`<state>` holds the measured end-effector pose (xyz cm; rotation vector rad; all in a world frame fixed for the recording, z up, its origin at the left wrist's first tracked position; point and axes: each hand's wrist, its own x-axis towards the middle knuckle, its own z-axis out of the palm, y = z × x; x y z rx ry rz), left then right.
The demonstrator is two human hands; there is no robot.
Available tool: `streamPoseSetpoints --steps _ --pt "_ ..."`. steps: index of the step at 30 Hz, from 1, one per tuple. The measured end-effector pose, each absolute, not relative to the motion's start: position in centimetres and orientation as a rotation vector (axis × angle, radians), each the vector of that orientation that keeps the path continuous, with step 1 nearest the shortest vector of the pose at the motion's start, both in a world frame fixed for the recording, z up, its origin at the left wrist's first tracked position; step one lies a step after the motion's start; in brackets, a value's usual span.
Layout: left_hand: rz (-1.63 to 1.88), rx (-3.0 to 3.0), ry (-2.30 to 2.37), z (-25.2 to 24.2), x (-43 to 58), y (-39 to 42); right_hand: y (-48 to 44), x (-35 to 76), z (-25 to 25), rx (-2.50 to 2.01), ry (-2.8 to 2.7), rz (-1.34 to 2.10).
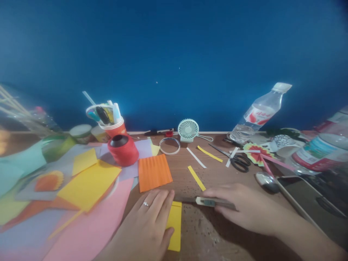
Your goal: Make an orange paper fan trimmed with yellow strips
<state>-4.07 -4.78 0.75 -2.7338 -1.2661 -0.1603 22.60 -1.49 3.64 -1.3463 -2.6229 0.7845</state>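
My left hand (148,223) lies flat, fingers together, pressing down a small yellow paper piece (175,226) on the wooden table (206,232). A ring shows on one finger. My right hand (241,208) grips a utility knife (209,202), its blade pointing left towards the top edge of the yellow piece. A pleated orange paper (154,172) lies just beyond my left hand. Loose yellow strips (196,177) and a white strip (196,157) lie further back.
Coloured paper sheets (89,185) cover the left side, with a red thread spool (123,149) and a pen cup (112,125). A small fan (188,129), tape ring (169,145), scissors (235,157), water bottle (258,114) and paper pinwheel (257,154) stand behind and right.
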Motion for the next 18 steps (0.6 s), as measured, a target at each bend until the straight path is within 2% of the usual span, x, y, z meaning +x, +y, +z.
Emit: streamPoseSetpoints --steps 18 --pt "-0.194 -2.747 -1.316 0.80 -4.17 -4.78 -1.40 23.46 3.14 -1.253 -2.717 0.641"
